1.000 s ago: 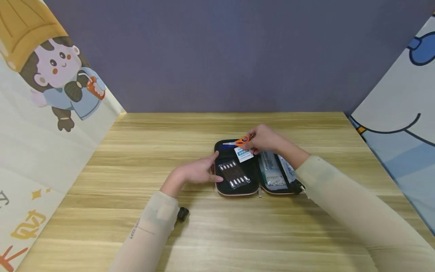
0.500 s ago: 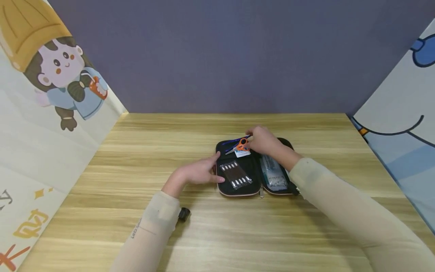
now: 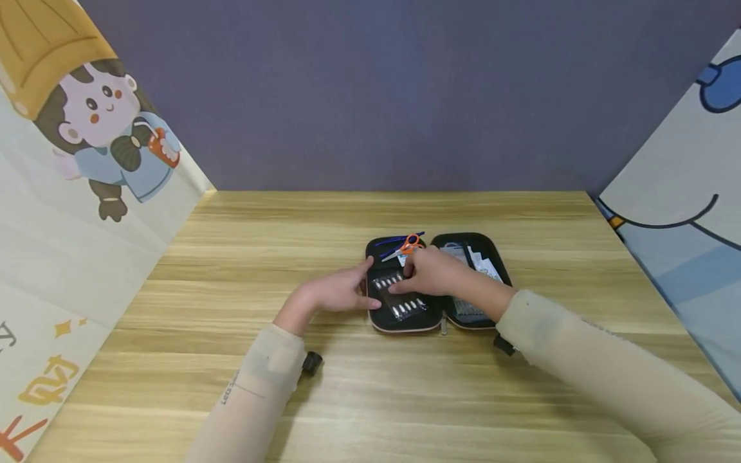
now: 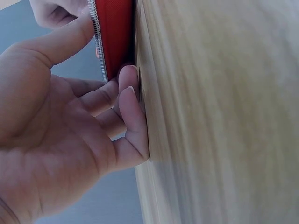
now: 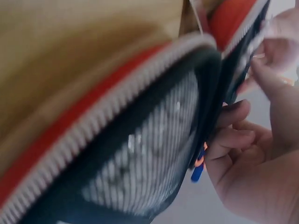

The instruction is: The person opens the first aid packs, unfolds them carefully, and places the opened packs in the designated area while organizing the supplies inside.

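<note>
A zip case (image 3: 384, 325), black inside and red outside, lies unfolded on the table. My left hand (image 3: 332, 290) grips its left side; in the left wrist view the thumb lies on the zipper rim and fingers curl beside the red wall. My right hand (image 3: 439, 276) is over the left half, its thumb touching a clear pack of cotton swabs (image 3: 410, 308). Its other fingers bend loosely, apart from the thumb; some tips are hidden. Above it lie small orange-handled scissors (image 3: 412, 243), slim blue tools (image 3: 384, 242) and a mostly covered white packet.
The case's right half holds white packets (image 3: 485, 263) and a clear bag with white ribbed contents (image 5: 145, 149), partly under the right forearm. A wood-grain table (image 3: 359, 399) reaches a dark back wall (image 3: 370, 96). Black wrist-mounted pieces (image 3: 312, 364) stick out by both sleeves.
My right hand has let go of the orange scissors, leaving them at the top of the left half with the blue tools, and has moved down to the swab pack. The left hand stays put.
</note>
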Action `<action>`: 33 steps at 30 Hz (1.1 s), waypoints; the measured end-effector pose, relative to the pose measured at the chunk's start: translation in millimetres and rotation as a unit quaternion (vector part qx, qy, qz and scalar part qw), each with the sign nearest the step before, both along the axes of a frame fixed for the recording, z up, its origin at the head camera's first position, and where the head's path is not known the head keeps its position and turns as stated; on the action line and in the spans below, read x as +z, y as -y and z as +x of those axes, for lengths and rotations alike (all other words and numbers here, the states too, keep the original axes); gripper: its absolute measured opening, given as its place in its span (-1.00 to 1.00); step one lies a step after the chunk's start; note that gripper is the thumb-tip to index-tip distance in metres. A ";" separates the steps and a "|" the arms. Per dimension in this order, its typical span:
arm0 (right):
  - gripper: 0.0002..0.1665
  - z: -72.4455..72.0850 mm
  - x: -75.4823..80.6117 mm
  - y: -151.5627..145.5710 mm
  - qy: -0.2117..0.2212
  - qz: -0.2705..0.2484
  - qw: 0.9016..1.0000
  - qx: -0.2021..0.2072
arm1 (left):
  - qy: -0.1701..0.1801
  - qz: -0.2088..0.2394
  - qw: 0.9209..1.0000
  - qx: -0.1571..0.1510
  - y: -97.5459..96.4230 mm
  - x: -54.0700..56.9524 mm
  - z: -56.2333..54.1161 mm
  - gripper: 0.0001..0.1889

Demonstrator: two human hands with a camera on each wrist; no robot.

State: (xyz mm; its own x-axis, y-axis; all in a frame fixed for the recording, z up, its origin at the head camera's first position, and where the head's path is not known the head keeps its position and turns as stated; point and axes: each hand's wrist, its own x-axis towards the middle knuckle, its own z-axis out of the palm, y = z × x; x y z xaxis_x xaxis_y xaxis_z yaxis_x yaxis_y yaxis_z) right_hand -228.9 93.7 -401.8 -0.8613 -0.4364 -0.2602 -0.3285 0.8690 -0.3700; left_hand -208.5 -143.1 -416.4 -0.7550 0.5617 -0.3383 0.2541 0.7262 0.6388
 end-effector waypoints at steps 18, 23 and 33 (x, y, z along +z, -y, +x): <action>-0.71 9.1 8.4 11.0 -0.032 -0.038 0.998 0.043 | 0.006 0.001 1.000 0.000 -0.1 -1.7 -1.6 0.12; -0.72 6.4 7.8 10.5 -0.027 -0.034 0.998 0.048 | 0.006 0.001 1.000 0.002 -0.4 -2.9 -2.4 0.12; -0.88 6.3 -0.5 13.7 -0.051 -0.022 0.995 0.078 | 0.006 0.007 1.000 0.004 -0.9 -1.9 -0.5 0.12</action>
